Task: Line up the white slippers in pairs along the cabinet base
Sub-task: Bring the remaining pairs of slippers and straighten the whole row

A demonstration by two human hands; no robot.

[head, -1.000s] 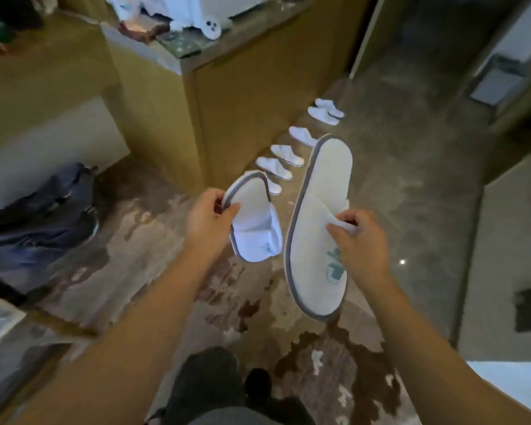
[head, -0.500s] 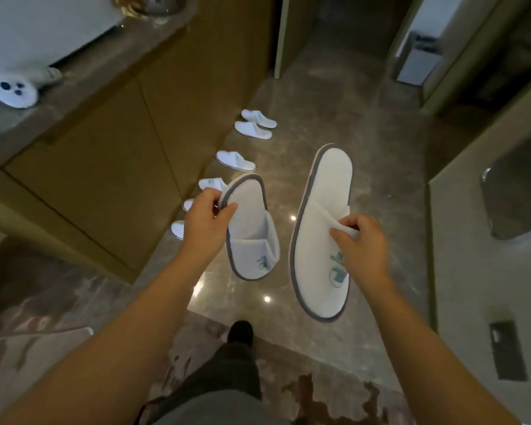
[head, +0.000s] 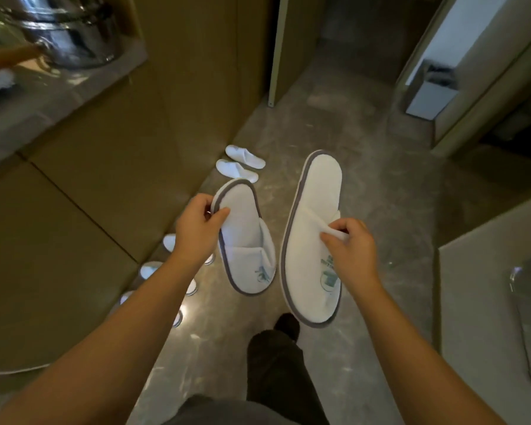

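Note:
My left hand (head: 198,228) pinches the heel rim of a white slipper (head: 244,240) with grey trim, held in the air. My right hand (head: 348,250) grips the strap edge of a second white slipper (head: 311,216), also held above the floor, toe toward me. Both carry a green logo. Along the base of the tan cabinet (head: 89,194) lie several white slippers: a far pair (head: 239,164) side by side, and nearer ones (head: 149,269) partly hidden behind my left forearm.
Grey marble floor (head: 350,148) stretches ahead. A metal pot (head: 71,35) stands on the cabinet top at upper left. A wall panel edge (head: 275,50) rises ahead, a bin (head: 432,93) sits in a doorway at right. My dark-trousered leg and shoe (head: 276,348) are below.
I have walked forward off the patterned rug onto the marble floor, alongside the cabinet. The row of slippers now lies beside and under my left arm. Both hands keep their slippers.

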